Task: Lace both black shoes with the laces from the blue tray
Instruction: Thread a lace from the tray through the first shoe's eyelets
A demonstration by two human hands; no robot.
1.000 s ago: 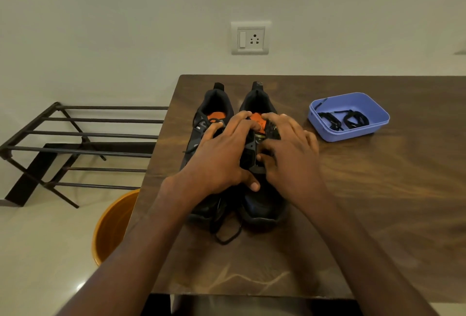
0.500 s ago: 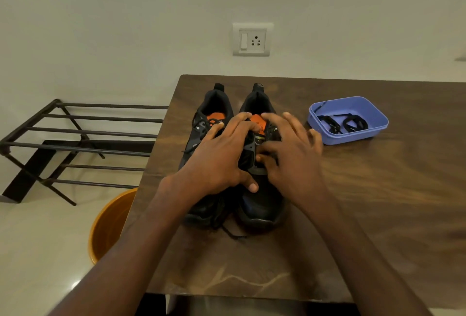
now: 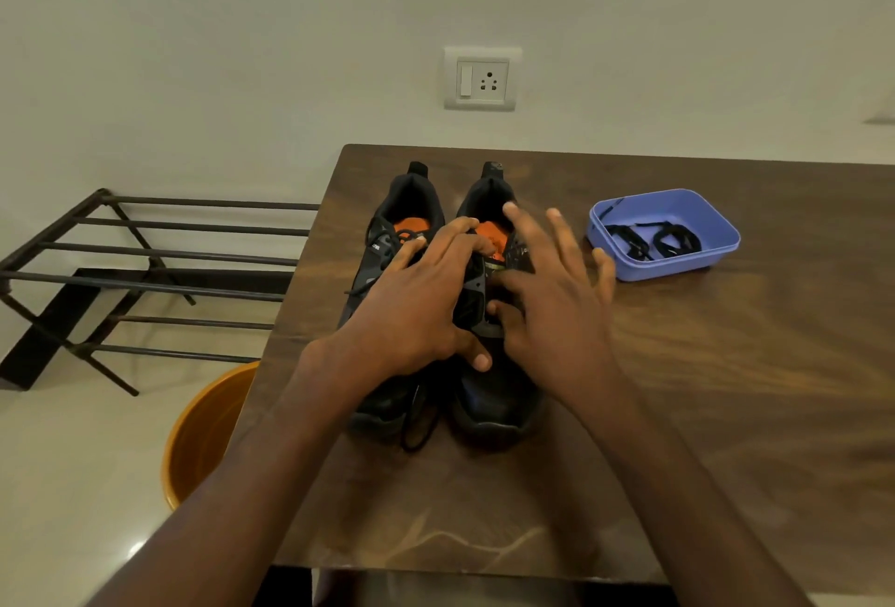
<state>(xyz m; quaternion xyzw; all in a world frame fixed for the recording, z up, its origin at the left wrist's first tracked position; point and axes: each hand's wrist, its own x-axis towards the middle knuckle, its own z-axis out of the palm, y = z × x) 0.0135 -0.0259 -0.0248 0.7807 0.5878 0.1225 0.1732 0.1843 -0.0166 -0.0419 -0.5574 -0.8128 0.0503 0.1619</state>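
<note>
Fingers (image 3: 453,238) of left hand (image 3: 416,311) laid nearly straight across both black shoes (image 3: 494,393), thumb pressed on the right one. Fingers of right hand (image 3: 557,311) spread wide above that shoe's tongue, thumb and forefinger close at the eyelets; whether pinching a lace, cannot tell. Shoes side by side on the wooden surface (image 3: 726,412). Beside them to the right, blue tray (image 3: 717,257) holding coiled black laces (image 3: 651,240).

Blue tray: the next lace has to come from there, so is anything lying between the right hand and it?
Nothing visible. Only bare table lies between the right hand, over the right shoe, and the blue tray holding the laces.
</note>
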